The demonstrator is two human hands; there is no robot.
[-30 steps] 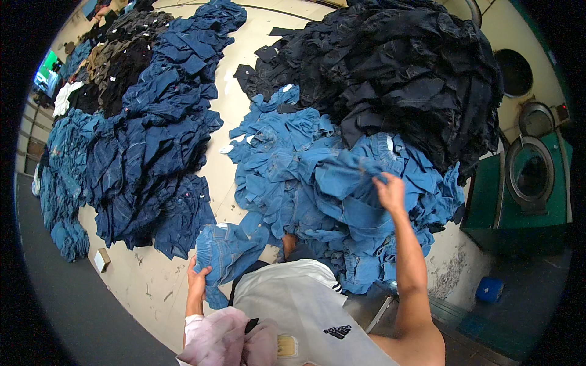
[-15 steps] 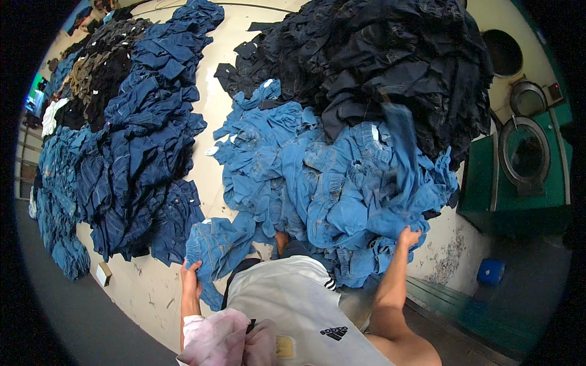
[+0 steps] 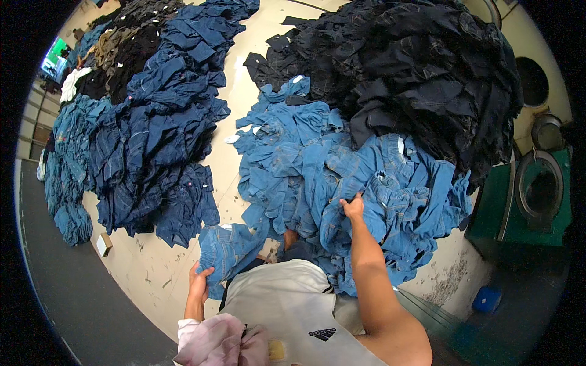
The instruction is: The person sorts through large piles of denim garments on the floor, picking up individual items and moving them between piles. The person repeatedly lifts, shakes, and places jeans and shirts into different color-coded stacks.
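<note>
My left hand (image 3: 198, 279) is closed on the gathered waistband of a pair of light blue jeans (image 3: 227, 249), which hangs just left of my body. The legs of these jeans run toward the pile of light blue jeans (image 3: 287, 143) in front of me. My right arm reaches over that pile, and my right hand (image 3: 352, 206) pinches a fold of blue denim near its middle. Whether that fold belongs to the same pair as the one in my left hand I cannot tell. A white tag (image 3: 401, 145) shows on a gathered waistband farther up the heap.
A tall heap of black jeans (image 3: 427, 79) rises behind the light blue pile. Dark blue garments (image 3: 152, 152) form a long row at left. A green machine with a round door (image 3: 539, 186) stands at right, near a blue container (image 3: 486, 299). A small box (image 3: 104, 244) lies at left.
My right hand has moved left and away from me, from the pile's right edge to its middle. A denim piece blurred in motion at right now lies still. The whole view has shifted slightly.
</note>
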